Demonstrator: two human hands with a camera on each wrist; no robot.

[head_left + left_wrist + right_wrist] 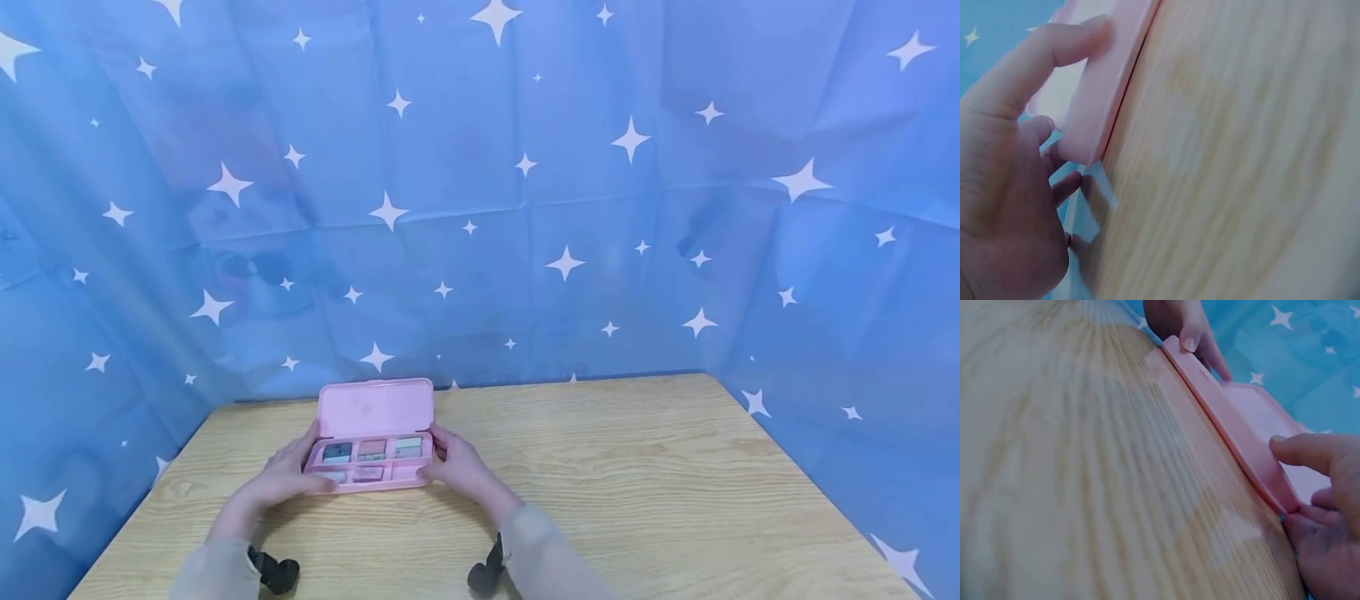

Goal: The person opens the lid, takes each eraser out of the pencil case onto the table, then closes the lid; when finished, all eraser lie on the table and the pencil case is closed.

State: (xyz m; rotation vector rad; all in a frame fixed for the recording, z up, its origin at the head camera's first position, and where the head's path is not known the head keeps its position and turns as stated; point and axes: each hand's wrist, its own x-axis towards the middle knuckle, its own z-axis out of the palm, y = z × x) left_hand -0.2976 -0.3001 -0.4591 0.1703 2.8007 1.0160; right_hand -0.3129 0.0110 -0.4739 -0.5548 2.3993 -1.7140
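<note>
A pink case lies on the table, its lid raised at the back. Small blocks in blue, pink, green and pale tones fill several compartments; the front right one shows bare pink. My left hand grips the case's left end, thumb at the front corner. At the right end my right hand holds it, thumb on the front edge. The left wrist view has that thumb over the pink wall and the left hand beside it. Both hands flank the case in the right wrist view.
The wood-grain table extends right of the case and toward me. A blue curtain with white stars stands behind the table and along both sides. Dark bands with round parts sit on both wrists.
</note>
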